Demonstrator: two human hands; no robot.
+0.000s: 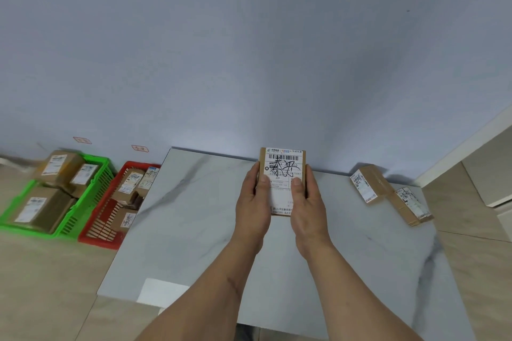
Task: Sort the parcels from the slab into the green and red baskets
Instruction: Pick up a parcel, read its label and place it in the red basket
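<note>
Marble-patterned slab (pixel 194 230) carries two labelled parcels (pixel 368 184) at its right. Green basket (pixel 91 188) holds three parcels; red basket (pixel 110 202), beside it, three visible. Left hand (pixel 253 202) and right hand (pixel 307 202) grasp one held parcel (pixel 282 166) above the slab; handwriting on its label unreadable.

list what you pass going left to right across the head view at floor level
green basket → red basket → marble slab → left hand → held parcel → right hand → two parcels on the slab

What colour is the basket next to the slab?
Red, seen in the head view.
</note>
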